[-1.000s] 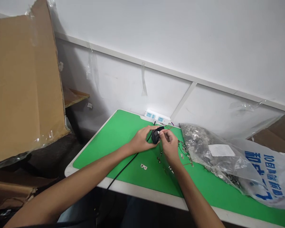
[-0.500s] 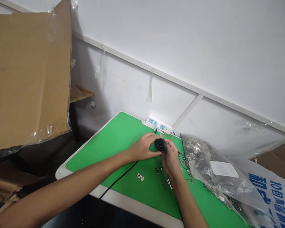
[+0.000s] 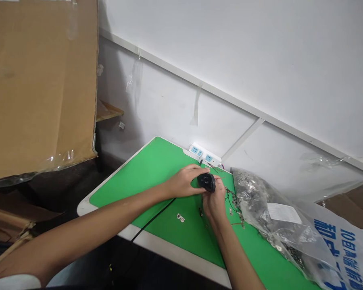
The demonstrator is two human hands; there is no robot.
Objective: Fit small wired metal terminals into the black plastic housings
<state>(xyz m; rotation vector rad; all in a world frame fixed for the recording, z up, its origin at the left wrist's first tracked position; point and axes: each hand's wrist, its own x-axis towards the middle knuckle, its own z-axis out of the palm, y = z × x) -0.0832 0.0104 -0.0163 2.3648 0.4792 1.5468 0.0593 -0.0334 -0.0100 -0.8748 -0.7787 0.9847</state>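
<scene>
Housing of black plastic is sitting clamped between left hand and right hand — the right one closer, cupping it from below.

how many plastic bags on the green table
2. A clear bag of silvery metal parts lies at the right side of the green table top, and a white bag with blue lettering lies against it, further right. Another could be hidden beneath them.

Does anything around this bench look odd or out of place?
A few small metal pieces lie loose on the green table mat, apart from the clear plastic bag of similar parts. Strips of clear tape also hang from the white wall, and the cardboard sheet has a ragged edge.
</scene>
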